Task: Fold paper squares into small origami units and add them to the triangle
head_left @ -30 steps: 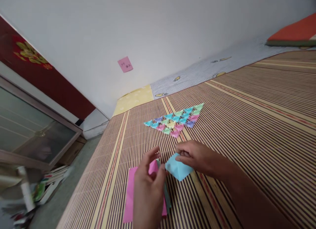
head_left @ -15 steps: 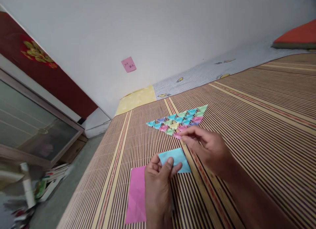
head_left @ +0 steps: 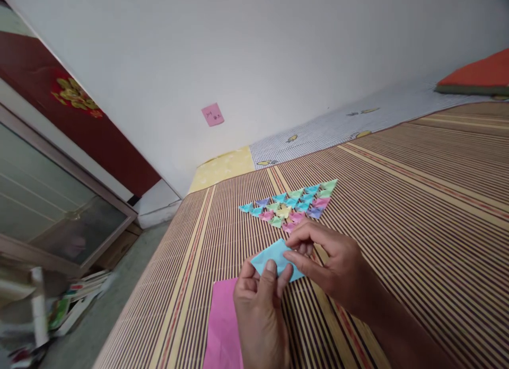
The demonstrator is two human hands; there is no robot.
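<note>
A folded piece of light blue paper [head_left: 274, 255] is held above the striped mat by my left hand [head_left: 260, 300], the thumb pressed on its face and the fingers behind it. My right hand [head_left: 328, 257] has its thumb and forefinger closed at the paper's upper right edge. Just beyond my hands lies a triangle-shaped arrangement of small folded paper pieces [head_left: 283, 211] in blue, green, pink, purple and yellow. Flat on the mat beside my left wrist is a pink sheet of paper [head_left: 222, 326], partly covered by that hand.
The striped mat [head_left: 382, 199] reaches back to patterned cloth [head_left: 318, 133] and a yellow patch [head_left: 222, 170] along the white wall. A pink note [head_left: 212, 114] is stuck there. An orange folded item [head_left: 477, 75] lies far right. At left are a glass-panelled cabinet [head_left: 51, 194] and floor clutter.
My right hand has come down from beside the small pieces to the blue paper's edge. The paper's outline has changed from a broad four-sided shape to a more pointed one. The view has tilted slightly.
</note>
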